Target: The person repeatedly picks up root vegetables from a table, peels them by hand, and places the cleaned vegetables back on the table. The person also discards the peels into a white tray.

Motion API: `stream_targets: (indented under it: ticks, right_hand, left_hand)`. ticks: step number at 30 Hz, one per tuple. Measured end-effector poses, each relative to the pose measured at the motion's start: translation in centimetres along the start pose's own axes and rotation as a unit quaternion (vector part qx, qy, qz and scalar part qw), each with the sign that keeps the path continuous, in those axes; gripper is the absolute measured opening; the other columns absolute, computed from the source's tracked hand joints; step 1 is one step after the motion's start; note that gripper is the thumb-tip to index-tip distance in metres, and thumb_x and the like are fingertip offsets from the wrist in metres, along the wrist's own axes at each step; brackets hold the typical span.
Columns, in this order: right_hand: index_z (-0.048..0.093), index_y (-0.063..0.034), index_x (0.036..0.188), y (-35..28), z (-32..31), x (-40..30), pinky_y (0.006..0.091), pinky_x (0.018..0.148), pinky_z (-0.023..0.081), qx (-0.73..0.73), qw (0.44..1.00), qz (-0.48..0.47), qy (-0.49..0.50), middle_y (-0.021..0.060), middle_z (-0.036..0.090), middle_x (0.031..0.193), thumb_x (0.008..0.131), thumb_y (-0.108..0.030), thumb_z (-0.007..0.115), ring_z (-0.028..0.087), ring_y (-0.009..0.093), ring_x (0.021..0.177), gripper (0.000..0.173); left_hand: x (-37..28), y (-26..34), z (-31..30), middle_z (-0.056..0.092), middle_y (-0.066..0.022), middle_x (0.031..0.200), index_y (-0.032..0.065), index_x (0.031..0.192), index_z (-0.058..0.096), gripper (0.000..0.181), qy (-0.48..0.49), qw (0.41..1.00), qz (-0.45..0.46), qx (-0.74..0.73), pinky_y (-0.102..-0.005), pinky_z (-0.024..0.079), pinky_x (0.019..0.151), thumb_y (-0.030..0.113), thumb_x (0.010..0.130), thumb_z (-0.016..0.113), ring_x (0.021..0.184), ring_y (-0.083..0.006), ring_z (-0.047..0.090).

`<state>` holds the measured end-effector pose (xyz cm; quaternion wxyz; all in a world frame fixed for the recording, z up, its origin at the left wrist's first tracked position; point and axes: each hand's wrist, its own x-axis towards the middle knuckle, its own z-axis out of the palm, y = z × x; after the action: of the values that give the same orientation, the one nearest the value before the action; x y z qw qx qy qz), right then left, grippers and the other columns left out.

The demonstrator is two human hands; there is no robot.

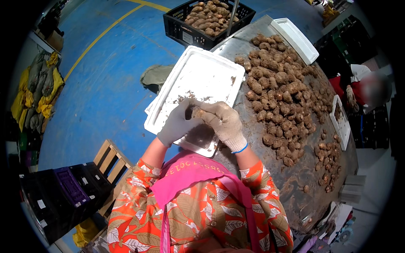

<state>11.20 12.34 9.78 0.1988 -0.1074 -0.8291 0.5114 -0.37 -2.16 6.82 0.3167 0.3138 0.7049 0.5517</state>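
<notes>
Both my hands meet over a white foam tray (208, 72). Gloved in grey, my left hand (178, 121) curls its fingers and thumb around one side of a small brown taro corm (198, 112). From the other side my right hand (226, 125), in a beige knit glove with a blue cuff edge, grips the same corm. The fingers hide most of it. Brown peel scraps (190, 95) lie scattered on the tray. To the right, a big heap of hairy taro corms (281, 91) covers part of the metal table (284, 186).
A black crate (177, 30) of taro corms stands beyond the tray, near a metal pole (233, 17). Another foam tray (295, 39) rests at the table's far edge. At right, a person's gloved hand (351, 96) is near a third tray (345, 134). Stacked crates (41, 202) stand lower left.
</notes>
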Motion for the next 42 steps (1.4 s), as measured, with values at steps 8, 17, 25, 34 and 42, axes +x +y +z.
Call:
stream_targets:
  ticks: [8,17,25,34,42]
  right_hand:
    - [0.072,-0.0051,0.081,1.2,1.4,0.1,0.039,0.071,0.052,-0.077,0.996,-0.025,0.04,0.0155,0.069,0.083,0.087,-0.016,0.059,0.066,0.032,0.078,0.018]
    - [0.069,-0.0056,0.102,4.4,-0.9,-0.1,0.0383,0.074,0.053,-0.149,0.967,0.183,-0.101,0.0188,0.068,0.089,0.094,-0.02,0.056,0.067,0.031,0.083,0.021]
    - [0.07,-0.0016,0.1,3.7,1.6,-2.3,0.0352,0.079,0.053,-0.032,0.994,0.087,0.064,0.0171,0.07,0.098,0.092,-0.014,0.06,0.068,0.028,0.088,0.018]
    - [0.068,-0.0006,0.11,4.6,1.5,-2.0,0.0397,0.087,0.049,0.116,0.993,0.015,0.029,0.0146,0.066,0.101,0.088,-0.02,0.066,0.061,0.029,0.102,0.03]
    - [0.07,-0.0065,0.08,8.2,1.1,0.7,0.0382,0.086,0.051,-0.148,0.98,-0.106,0.079,0.0101,0.066,0.082,0.082,-0.01,0.059,0.064,0.027,0.091,0.011]
  left_hand:
    - [0.3,-1.4,1.1,0.06,-0.0153,0.123,0.003,0.126,0.059,0.056,0.004,0.988,0.056,0.144,-0.0354,0.045,0.099,0.021,0.077,0.077,0.114,-0.0262,0.059]
    - [-0.2,-0.2,0.3,0.051,-0.0155,0.142,0.0049,0.149,0.038,0.083,-0.017,0.998,0.052,0.033,-0.034,0.038,0.11,0.013,0.076,0.077,0.129,-0.0212,0.051]
    - [-0.3,-0.2,0.5,0.051,-0.0145,0.141,0.003,0.149,0.036,0.086,-0.028,0.998,0.058,-0.003,-0.0332,0.038,0.109,0.012,0.075,0.078,0.127,-0.0191,0.051]
    - [-0.5,0.5,0.4,0.048,-0.0153,0.143,0.0023,0.152,0.03,0.093,-0.05,0.998,0.035,-0.011,-0.0336,0.037,0.11,0.011,0.074,0.081,0.13,-0.0201,0.048]
    - [-0.9,0.4,0.4,0.052,-0.0179,0.139,0.0052,0.153,0.03,0.095,-0.072,0.996,0.042,-0.017,-0.0335,0.038,0.108,0.018,0.073,0.08,0.128,-0.0229,0.051]
